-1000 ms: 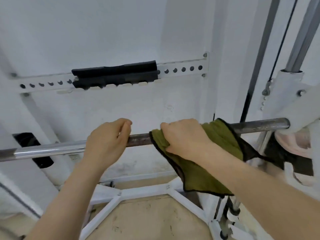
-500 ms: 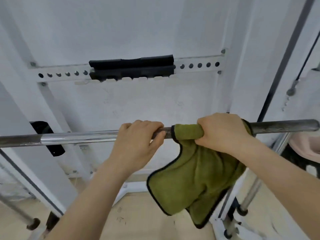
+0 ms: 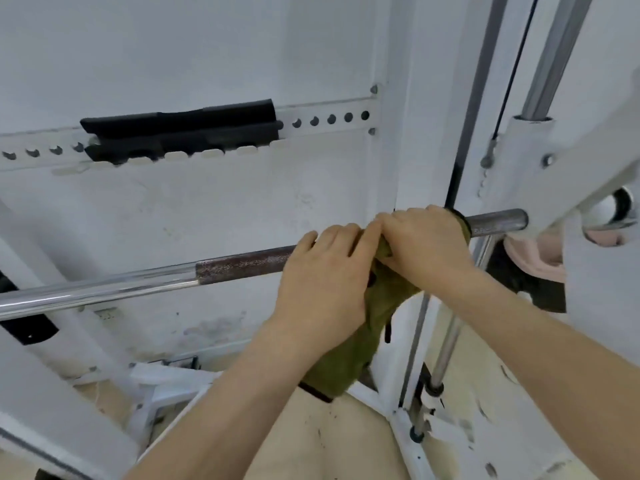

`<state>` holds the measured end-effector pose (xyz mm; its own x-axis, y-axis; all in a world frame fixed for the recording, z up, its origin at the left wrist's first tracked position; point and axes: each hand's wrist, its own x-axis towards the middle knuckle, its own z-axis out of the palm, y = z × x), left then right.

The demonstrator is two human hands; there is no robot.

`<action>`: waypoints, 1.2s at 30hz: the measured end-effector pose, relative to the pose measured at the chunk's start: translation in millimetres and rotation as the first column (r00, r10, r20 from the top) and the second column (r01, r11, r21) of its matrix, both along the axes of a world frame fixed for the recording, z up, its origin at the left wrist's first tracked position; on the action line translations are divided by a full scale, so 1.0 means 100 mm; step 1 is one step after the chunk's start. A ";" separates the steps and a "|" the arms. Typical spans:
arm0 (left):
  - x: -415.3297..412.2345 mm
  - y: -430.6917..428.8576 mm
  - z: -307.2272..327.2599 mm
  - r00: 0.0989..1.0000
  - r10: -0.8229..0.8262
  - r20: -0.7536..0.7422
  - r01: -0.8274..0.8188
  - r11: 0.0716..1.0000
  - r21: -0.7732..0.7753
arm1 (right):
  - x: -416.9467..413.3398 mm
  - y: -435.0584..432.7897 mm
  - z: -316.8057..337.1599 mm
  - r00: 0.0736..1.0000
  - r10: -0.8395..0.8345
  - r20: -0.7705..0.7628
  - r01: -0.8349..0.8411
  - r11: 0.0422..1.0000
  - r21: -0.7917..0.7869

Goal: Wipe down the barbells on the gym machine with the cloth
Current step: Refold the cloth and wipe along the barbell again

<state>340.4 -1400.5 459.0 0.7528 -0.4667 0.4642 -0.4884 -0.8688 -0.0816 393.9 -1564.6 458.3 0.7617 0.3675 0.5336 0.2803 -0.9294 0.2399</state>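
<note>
Head view: bar point(image 3: 242, 263) runs low-left to high-right across the white machine frame point(image 3: 588, 161), right end just short of its bracket. Right hand point(image 3: 427, 242) is closed over the cloth point(image 3: 346, 358), wrapping it on the bar near that end; left hand point(image 3: 325, 285) is closed on the bar and on the cloth's edge, touching the right hand. Rest of the cloth hangs below the hands. Knurled dark section sits just left of the left hand, chrome section further left. Risks, as I judge them: the loose tail could snag on the thin guide rod point(image 3: 446, 344) beside it; knurling could catch the cloth and drag it out of the grip; with hands bunched together, a stroke right could pinch fingers against the bracket. Hard to read: fingertips are behind the bar, so how tightly either hand clamps is unclear; cloth contact patch is covered by the hands; bar's left end is cut off by the frame edge; pink thing point(image 3: 533, 261) behind the bracket is unidentifiable.
</note>
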 end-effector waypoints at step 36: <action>0.60 -0.19 0.25 0.987 0.077 -0.138 -0.039 0.966 0.256 | -0.49 0.15 -0.13 0.945 0.303 -0.124 0.274 -0.528 0.804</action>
